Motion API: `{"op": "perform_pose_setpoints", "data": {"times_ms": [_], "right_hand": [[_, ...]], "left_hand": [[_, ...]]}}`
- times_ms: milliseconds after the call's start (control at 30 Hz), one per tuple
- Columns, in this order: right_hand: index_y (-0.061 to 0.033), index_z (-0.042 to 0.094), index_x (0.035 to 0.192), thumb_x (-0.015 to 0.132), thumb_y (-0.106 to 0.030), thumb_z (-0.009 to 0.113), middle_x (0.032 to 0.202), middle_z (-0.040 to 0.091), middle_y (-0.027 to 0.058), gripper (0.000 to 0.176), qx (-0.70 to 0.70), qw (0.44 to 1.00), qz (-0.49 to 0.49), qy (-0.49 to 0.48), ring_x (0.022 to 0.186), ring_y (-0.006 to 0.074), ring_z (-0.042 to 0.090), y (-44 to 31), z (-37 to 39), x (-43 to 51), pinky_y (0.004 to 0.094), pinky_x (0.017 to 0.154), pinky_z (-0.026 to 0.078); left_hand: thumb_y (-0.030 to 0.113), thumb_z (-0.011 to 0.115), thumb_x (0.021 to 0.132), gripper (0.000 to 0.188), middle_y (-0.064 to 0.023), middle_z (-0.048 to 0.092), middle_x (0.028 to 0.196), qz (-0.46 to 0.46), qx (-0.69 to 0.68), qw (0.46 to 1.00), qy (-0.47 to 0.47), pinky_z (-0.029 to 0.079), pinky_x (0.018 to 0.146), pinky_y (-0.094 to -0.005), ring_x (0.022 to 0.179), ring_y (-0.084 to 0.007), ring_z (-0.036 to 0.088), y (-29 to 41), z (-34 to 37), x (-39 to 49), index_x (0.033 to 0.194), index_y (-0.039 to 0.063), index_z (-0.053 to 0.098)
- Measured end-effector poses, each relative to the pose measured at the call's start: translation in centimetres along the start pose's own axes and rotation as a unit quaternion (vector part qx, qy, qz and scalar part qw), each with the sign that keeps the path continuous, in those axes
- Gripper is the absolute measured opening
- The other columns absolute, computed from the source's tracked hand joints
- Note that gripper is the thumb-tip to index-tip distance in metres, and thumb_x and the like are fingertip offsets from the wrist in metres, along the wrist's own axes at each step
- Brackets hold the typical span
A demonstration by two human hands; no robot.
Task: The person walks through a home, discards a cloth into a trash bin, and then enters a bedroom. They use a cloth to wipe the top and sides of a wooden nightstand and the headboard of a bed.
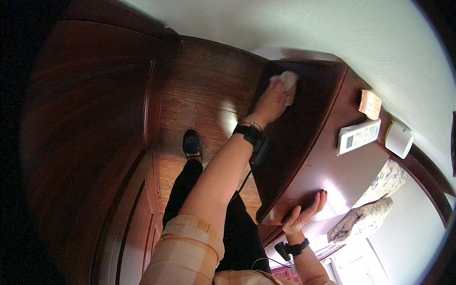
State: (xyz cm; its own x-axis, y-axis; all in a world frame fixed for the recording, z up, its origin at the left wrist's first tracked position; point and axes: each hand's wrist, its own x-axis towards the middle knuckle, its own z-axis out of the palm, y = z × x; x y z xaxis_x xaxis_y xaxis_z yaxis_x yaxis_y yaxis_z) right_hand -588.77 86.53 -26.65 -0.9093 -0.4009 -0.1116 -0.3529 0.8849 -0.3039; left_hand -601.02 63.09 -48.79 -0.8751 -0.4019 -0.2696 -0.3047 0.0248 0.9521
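My left hand [273, 101] is closed on a crumpled pale cloth [289, 80], against the dark side panel of a reddish-brown wooden cabinet [310, 171]. Both hand and cloth are slightly blurred. My right hand [305, 213] lies palm down on the cabinet's glossy top near its front corner, fingers spread and holding nothing. Farther back on the top, a white remote control [358, 137] lies between a small orange-and-white packet [370, 104] and a white rounded object [399, 139] beside the wall. Each wrist wears a black strap with a device and a cable.
A pale textured wall [320, 28] runs behind the cabinet. Large dark wooden panels [89, 107] stand at the left. My shoe [191, 142] is on the wood-plank floor [199, 78]. Patterned fabric bundles [363, 219] lie beyond the cabinet at the right, near a bright window.
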Motion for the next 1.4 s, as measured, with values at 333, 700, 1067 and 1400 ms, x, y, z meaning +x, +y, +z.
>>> {"op": "perform_pose_setpoints", "data": {"times_ms": [333,700,1067,1400], "right_hand": [[0.0098,0.026,0.142,0.095,-0.034,0.04,0.15,0.021,0.0299,0.066,-0.015,1.0,0.005,-0.01,0.139,0.0484,0.02,0.2,-0.1,-0.4,0.0576,0.113,0.017],[0.0072,0.02,0.144,0.096,-0.042,0.032,0.152,0.017,0.0281,0.07,-0.075,0.996,0.035,-0.025,0.143,0.0405,0.017,0.1,-0.2,-0.9,0.0534,0.115,0.016],[0.0055,0.023,0.143,0.098,-0.043,0.037,0.152,0.021,0.0238,0.068,-0.073,0.997,0.028,0.008,0.143,0.0371,0.019,-0.1,0.0,-0.8,0.0494,0.117,0.015],[0.0098,0.02,0.145,0.091,-0.048,0.031,0.152,0.014,0.0279,0.08,0.016,0.996,0.069,0.046,0.142,0.0438,0.017,0.6,0.6,-1.3,0.0572,0.115,0.016]], "left_hand": [[0.016,0.055,0.096,0.045,-0.0245,0.05,0.133,-0.18,0.057,0.976,-0.107,0.046,0.096,-0.043,0.121,-0.0401,0.051,-3.1,-0.4,-9.4,0.137,0.002,0.043],[0.018,0.052,0.095,0.038,-0.0213,0.049,0.133,-0.231,-0.038,0.966,-0.109,0.045,0.094,-0.0478,0.117,-0.0406,0.052,-14.0,2.5,3.1,0.13,0.002,0.049],[0.021,0.058,0.094,0.064,-0.0254,0.044,0.136,-0.106,0.031,0.991,0.071,0.045,0.1,-0.0477,0.123,-0.0435,0.048,-12.6,3.0,-2.7,0.147,0.008,0.025],[0.014,0.059,0.09,0.036,-0.0243,0.06,0.116,-0.175,0.147,0.972,-0.054,0.049,0.088,-0.0482,0.105,-0.0411,0.059,-18.1,3.7,6.4,0.124,0.002,0.055]]}}
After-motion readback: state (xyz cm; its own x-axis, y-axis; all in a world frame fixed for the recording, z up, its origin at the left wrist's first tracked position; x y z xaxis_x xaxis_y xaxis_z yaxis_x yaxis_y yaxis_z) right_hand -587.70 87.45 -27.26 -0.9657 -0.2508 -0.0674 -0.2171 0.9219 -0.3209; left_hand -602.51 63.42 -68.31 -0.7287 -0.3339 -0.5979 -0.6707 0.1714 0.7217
